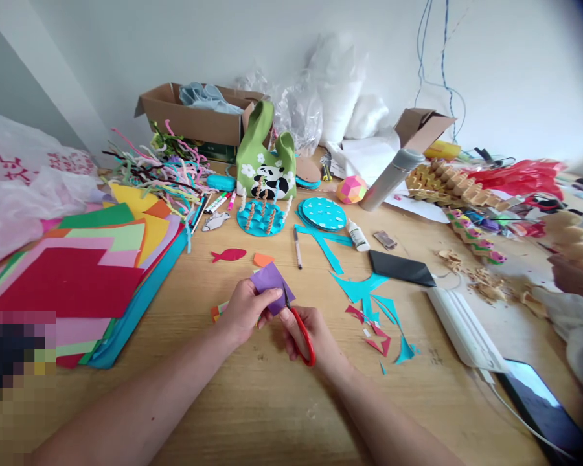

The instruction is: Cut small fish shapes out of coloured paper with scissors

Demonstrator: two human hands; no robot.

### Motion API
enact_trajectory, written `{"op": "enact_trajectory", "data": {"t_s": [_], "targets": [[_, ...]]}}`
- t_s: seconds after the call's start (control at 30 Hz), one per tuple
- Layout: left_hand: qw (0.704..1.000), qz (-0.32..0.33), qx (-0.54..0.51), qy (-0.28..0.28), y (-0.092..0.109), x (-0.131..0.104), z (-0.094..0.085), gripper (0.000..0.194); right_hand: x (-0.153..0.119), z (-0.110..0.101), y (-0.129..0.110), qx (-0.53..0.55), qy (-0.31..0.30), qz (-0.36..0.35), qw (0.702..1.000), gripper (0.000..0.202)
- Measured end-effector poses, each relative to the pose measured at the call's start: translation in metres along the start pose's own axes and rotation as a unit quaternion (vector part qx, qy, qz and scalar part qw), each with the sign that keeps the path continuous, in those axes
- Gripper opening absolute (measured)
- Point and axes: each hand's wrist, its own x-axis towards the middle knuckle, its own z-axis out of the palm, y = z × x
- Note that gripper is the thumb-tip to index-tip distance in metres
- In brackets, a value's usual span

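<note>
My left hand [247,309] pinches a small purple sheet [268,279] of paper or felt between thumb and fingers. In my right hand [315,333] are red-handled scissors [307,342], with their blades at the right edge of the purple sheet. Just beyond my hands lie an orange piece [263,259] and a red fish cutout [229,254]. Some small coloured pieces [218,311] lie partly hidden by my left hand. A grey fish figure [216,221] rests further back.
Stacked coloured sheets [68,285] lie at left, with pipe cleaners [160,162] behind. Blue scraps [359,285], a glue bottle [358,235] and a pen [298,248] lie beyond my right hand. A power strip [466,330] and phone [544,401] are at right. A green panda bag [265,155] stands behind.
</note>
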Motion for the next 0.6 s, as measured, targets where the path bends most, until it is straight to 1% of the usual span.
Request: {"op": "enact_trajectory", "data": {"t_s": [0.33, 0.47, 0.6], "targets": [[0.999, -0.029, -0.009, -0.010, 0.001, 0.008, -0.006, 0.028, 0.008, 0.005, 0.002, 0.013, 0.012, 0.010, 1.000, 0.068], [1.000, -0.010, -0.013, -0.001, 0.009, 0.011, -0.007, 0.028, 0.015, 0.004, -0.008, 0.004, 0.006, -0.003, 1.000, 0.068], [0.999, 0.014, -0.026, 0.016, 0.021, 0.017, -0.011, 0.030, 0.028, 0.001, -0.026, -0.009, -0.002, -0.029, 1.000, 0.066]]}}
